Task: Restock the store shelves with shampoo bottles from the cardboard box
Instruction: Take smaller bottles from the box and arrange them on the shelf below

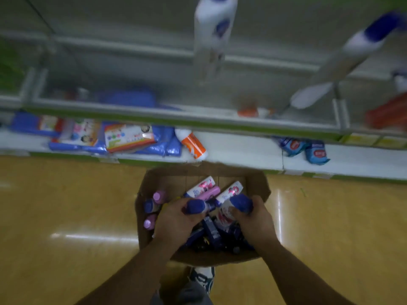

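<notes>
Left hand (176, 219) grips a dark bottle (196, 206) and right hand (253, 221) a white bottle (226, 213), both fully curled, low in the cardboard box (262, 186) on the floor, box near full, upper shelf (132, 48) shows two standing bottles (214, 20), so restock looks early.

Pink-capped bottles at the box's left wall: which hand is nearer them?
Left. The left hand is just beside the pink-capped bottles, holding a blue-capped bottle; the right hand is across the cardboard box, holding a second bottle.
</notes>
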`<state>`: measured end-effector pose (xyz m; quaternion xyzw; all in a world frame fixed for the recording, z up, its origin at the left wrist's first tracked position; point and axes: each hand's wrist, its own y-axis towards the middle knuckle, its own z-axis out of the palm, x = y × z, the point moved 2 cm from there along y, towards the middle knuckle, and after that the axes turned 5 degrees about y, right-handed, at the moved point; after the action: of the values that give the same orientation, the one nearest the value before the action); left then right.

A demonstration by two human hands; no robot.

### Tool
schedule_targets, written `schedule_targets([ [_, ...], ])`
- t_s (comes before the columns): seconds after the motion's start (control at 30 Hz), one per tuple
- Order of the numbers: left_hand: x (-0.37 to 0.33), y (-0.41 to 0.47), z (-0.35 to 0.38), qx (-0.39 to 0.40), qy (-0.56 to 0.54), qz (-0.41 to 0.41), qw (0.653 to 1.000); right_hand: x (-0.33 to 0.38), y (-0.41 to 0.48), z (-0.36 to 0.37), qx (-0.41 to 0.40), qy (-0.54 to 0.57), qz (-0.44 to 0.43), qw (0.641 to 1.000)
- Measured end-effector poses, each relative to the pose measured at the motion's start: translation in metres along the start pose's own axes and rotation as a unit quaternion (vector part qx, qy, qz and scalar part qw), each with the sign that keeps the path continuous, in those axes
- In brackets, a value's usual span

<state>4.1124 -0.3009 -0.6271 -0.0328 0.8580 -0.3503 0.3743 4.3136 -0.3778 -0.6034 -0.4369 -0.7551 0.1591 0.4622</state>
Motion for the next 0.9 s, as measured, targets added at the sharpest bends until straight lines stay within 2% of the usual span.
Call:
schedule_targets([
  [0.17, -0.073, -0.071, -0.065, -0.010, 0.023, 0.029, 0.999, 0.062, -0.069, -0.052, 0.006, -0.003, -0.017, 1.000],
  [0.37, -0.133, -0.137, -0.123, -0.029, -0.035, 0.043, 0.998, 0.125, -0.142, -0.106, -0.003, 0.020, -0.059, 0.998],
  [0.47, -0.174, -0.176, -0.155, -0.024, -0.021, 0.065, 0.997, 0.147, -0.170, -0.128, -0.003, 0.047, -0.090, 0.995],
  [0.57, -0.206, -0.205, -0.181, -0.021, -0.028, 0.069, 0.997, 0.185, -0.208, -0.154, 0.028, 0.033, -0.101, 0.994],
  [0.67, -0.238, -0.230, -0.205, -0.030, -0.045, 0.087, 0.995, 0.219, -0.236, -0.184, -0.018, 0.046, -0.118, 0.992],
  [0.77, -0.269, -0.253, -0.225, -0.075, -0.060, 0.121, 0.988, 0.245, -0.259, -0.210, -0.021, 0.019, -0.135, 0.991],
  [0.9, -0.302, -0.286, -0.245, -0.089, -0.068, 0.159, 0.981, 0.280, -0.293, -0.242, -0.030, 0.023, -0.202, 0.979],
])
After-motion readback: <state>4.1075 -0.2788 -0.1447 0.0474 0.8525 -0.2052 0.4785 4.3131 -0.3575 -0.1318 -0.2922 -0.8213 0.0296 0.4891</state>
